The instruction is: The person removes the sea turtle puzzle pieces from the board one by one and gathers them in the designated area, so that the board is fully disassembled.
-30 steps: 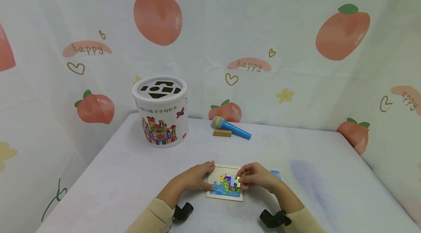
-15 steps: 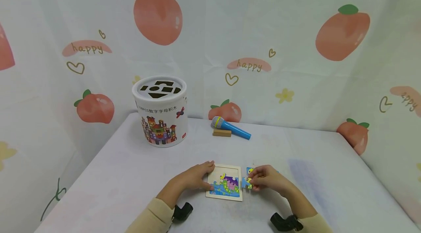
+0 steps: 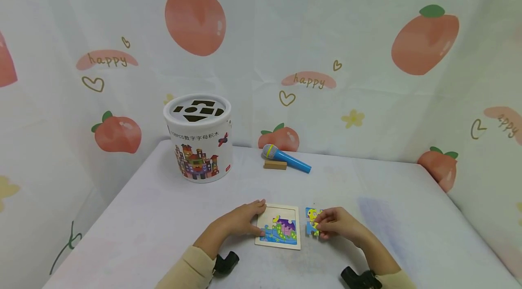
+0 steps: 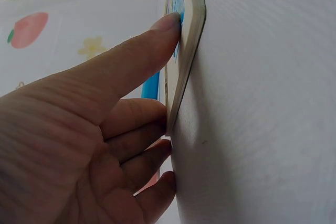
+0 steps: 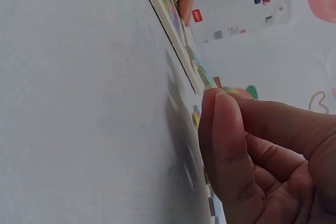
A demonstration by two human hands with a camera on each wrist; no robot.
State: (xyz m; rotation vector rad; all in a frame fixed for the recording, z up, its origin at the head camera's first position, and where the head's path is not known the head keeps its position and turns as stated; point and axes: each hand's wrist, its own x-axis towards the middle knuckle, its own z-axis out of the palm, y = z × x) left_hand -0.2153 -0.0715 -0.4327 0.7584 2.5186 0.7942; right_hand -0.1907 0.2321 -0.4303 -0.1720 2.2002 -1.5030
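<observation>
A square wooden jigsaw puzzle board (image 3: 285,210) lies on the table, its lower part filled with colourful pieces and its upper part bare wood. At its left side my left hand (image 3: 242,221) holds the board, thumb (image 4: 157,38) on its face and fingers against its edge. To the right of the board, my right hand (image 3: 341,225) pinches a blue and yellow puzzle piece (image 3: 311,229) between thumb and fingertips. Just behind that piece is another puzzle piece (image 3: 311,213) with a yellow figure, partly hidden by the fingers. Further loose pieces show only as edges (image 5: 211,205) in the right wrist view.
A white lidded bucket of blocks (image 3: 199,144) stands at the back left. A blue toy microphone (image 3: 291,160) lies at the back middle beside a small brown block (image 3: 275,165). Behind the table (image 3: 391,243) hangs a peach-printed cloth (image 3: 314,21).
My right hand has moved right, lifting the pinched puzzle piece from over the board to beside it. The yellow-figured piece has come into view. My left hand has stayed on the board.
</observation>
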